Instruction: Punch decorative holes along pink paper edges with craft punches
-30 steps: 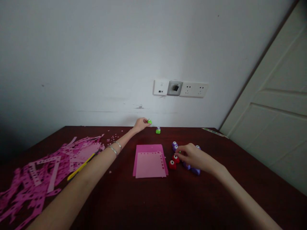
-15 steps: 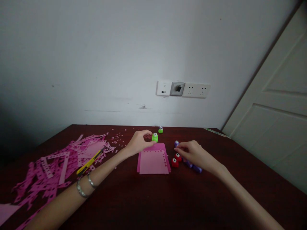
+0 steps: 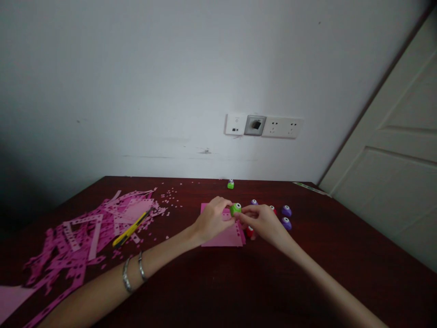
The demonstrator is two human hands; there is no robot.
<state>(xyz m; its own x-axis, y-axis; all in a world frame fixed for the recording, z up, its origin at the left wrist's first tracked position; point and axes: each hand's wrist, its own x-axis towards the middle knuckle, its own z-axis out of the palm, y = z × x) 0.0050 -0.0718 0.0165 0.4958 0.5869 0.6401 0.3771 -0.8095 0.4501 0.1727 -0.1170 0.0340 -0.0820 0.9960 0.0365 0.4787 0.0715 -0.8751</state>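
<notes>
A small green craft punch point(image 3: 235, 209) with a white top is held above the pink paper sheets point(image 3: 221, 239). My left hand point(image 3: 213, 221) pinches it from the left. From the right, the fingertips of my right hand point(image 3: 264, 223) meet on the same punch. The stacked sheets have a row of punched holes along the top and right edges, and my left hand partly covers them. A red punch point(image 3: 249, 231) stands at the paper's right edge, partly behind my right fingers. Just beyond that hand are a purple punch point(image 3: 254, 202) and another red one point(image 3: 272, 208).
Two purple punches point(image 3: 286, 217) lie right of my right hand. Another small green punch point(image 3: 231, 185) stands near the wall. On the left are a heap of punched pink paper strips point(image 3: 77, 241), a yellow utility knife point(image 3: 131, 229) and scattered confetti point(image 3: 169, 199). Wall sockets point(image 3: 282, 127) are behind.
My left hand has brought the green punch right and nearer over the paper. My right hand has left the purple punch and closed on the green one. A red and two purple punches sit farther right.
</notes>
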